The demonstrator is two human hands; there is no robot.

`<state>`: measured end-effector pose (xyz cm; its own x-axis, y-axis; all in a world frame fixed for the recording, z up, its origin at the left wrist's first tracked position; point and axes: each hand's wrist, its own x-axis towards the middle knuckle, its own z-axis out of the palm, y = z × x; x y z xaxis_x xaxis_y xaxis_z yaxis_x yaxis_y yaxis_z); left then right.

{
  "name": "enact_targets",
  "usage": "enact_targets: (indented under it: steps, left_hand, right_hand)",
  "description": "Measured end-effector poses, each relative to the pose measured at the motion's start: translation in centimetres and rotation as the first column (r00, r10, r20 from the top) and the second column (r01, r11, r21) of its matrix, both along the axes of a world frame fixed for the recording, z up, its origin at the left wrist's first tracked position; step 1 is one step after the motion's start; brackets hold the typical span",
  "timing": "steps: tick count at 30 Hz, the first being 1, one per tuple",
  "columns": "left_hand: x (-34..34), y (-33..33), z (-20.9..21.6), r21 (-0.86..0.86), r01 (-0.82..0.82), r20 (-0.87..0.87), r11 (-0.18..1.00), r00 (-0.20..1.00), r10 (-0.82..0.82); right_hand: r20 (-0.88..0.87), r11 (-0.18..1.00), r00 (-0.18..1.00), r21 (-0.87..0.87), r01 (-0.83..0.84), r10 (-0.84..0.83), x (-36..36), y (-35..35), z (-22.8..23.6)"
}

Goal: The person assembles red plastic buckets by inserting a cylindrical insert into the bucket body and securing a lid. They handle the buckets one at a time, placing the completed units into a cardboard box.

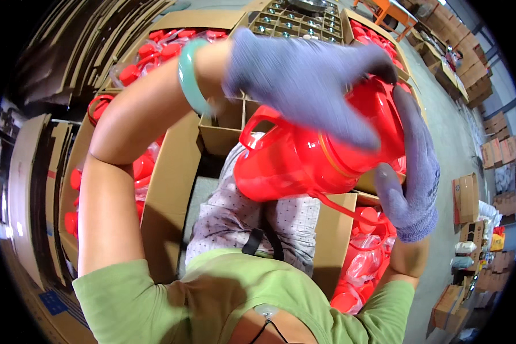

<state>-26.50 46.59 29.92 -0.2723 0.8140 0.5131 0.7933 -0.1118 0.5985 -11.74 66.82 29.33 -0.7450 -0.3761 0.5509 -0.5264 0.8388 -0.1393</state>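
Observation:
A glossy red vacuum jug [281, 166] lies tilted above my lap, base toward the lower left and top toward the upper right. Its looped handle [257, 123] sticks out at the upper left, and a red strap-like part [347, 211] hangs off its lower side. My left hand [298, 86], in a grey-purple glove and slightly blurred, reaches across from above and grips the jug's upper end. Wrapped round the far right of that same end is my gloved right hand [410, 178], fingers up and thumb beneath. Part of the jug's top is hidden by both hands.
Open cartons of red jug parts in clear plastic stand at left [169, 183], upper left [195, 20] and lower right [338, 241]. Ahead is a divided carton [292, 26] holding shiny round-topped pieces. Flattened cardboard [31, 189] leans at left; stacked boxes [464, 198] line the right.

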Motion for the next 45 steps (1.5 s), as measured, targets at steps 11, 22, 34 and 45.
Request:
enact_targets:
  steps: [11,22,34,45]
  left_hand:
    - [-9.2,-5.3,-28.2,-0.603,0.269,0.774,0.751,0.425,0.469]
    - [-16.3,-1.2,-17.3,0.144,-0.12,0.987,0.982,0.086,-0.134]
    - [-13.4,-0.3,-23.4,0.068,-0.429,0.996,0.901,0.083,-0.035]
    - [-16.0,-1.4,-26.5,0.644,-0.091,0.749,0.759,-0.122,-0.651]
  right_hand:
    - [-0.171,0.938,0.922,0.067,-0.34,0.346,2.5,-2.2,-1.3]
    - [-0.016,0.629,0.651,0.279,-0.726,0.759,4.1,-4.6,-11.6]
    - [0.118,0.666,0.656,-0.157,-0.729,0.745,-3.7,-3.2,-15.7]
    - [0.276,0.63,0.849,-0.773,-0.082,0.45,-21.9,-1.8,-14.3]
